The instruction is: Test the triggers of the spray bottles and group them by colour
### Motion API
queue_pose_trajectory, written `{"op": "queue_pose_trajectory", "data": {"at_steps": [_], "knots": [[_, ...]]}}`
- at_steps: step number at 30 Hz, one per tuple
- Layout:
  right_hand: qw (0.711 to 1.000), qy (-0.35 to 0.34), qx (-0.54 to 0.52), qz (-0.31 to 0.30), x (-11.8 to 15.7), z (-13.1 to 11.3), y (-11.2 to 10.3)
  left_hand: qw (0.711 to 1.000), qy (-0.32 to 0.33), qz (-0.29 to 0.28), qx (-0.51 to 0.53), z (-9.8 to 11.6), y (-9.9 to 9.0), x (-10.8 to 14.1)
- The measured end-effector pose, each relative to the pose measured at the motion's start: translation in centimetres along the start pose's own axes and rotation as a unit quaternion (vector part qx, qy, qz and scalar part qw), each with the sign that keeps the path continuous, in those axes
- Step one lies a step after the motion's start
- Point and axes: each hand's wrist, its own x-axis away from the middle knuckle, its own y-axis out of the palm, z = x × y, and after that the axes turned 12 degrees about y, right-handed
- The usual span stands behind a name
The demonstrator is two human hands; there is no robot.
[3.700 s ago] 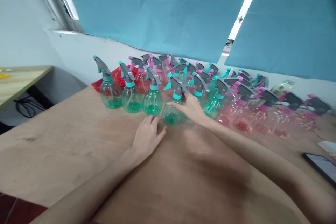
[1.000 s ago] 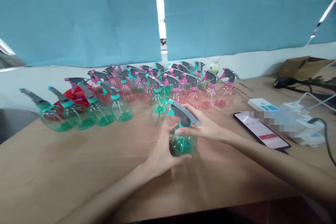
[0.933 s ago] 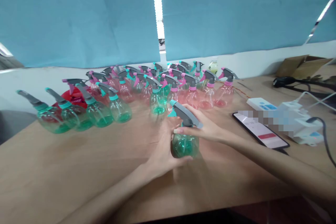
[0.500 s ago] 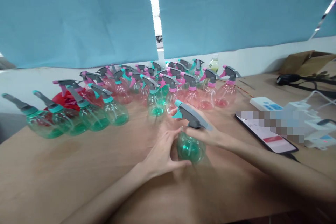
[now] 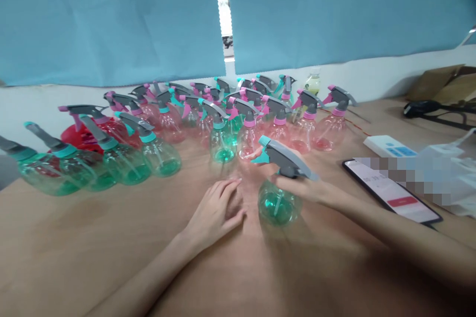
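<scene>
A green spray bottle (image 5: 279,203) with a grey head and turquoise trigger stands upright near the middle of the table. My right hand (image 5: 308,189) is wrapped round its neck, just under the spray head; part of the fingers is hidden behind it. To the left of that bottle, my left hand (image 5: 215,210) hovers or rests low over the tabletop, fingers slightly curled and apart, with nothing in it. A gap separates it from the bottle. Straight ahead, another green spray bottle (image 5: 223,146) stands beside a pink spray bottle (image 5: 249,139).
Several green spray bottles (image 5: 161,158) line the left, by a red plastic bag (image 5: 80,136). More pink and green ones crowd the back along the wall. On the right lie a phone (image 5: 390,190), a white power strip (image 5: 388,146), black cables and a cardboard box (image 5: 439,84).
My left hand has come away from the green spray bottle and moved left. My right hand still grips the bottle's neck. The view has shifted slightly.
</scene>
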Motion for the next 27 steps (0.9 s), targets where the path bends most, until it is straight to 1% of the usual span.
{"op": "queue_pose_trajectory", "data": {"at_steps": [7, 10, 16, 21, 24, 27], "knots": [[1.0, 0.013, -0.017, -0.002, 0.24, -0.27, 0.12, 1.0, -0.008, -0.001, -0.029, -0.2, 0.39, 0.09], [1.0, 0.024, -0.008, 0.008, 0.34, -0.46, 0.11, 0.999, -0.015, -0.001, -0.03, -0.25, 0.46, 0.09], [1.0, -0.011, 0.003, 0.02, 0.33, -0.88, -0.07, 0.999, -0.019, -0.001, -0.035, -0.24, 0.48, 0.13], [1.0, -0.005, 0.006, 0.019, 0.4, -0.77, -0.21, 0.999, -0.024, -0.002, -0.037, -0.29, 0.44, 0.14], [1.0, 0.004, -0.015, 0.009, 0.37, -0.51, -0.09, 0.999, -0.034, -0.004, -0.043, -0.3, 0.48, 0.19], [0.998, 0.003, -0.063, -0.001, 0.29, -0.41, 0.19, 0.997, -0.048, -0.014, -0.059, -0.29, 0.6, 0.25]]}}
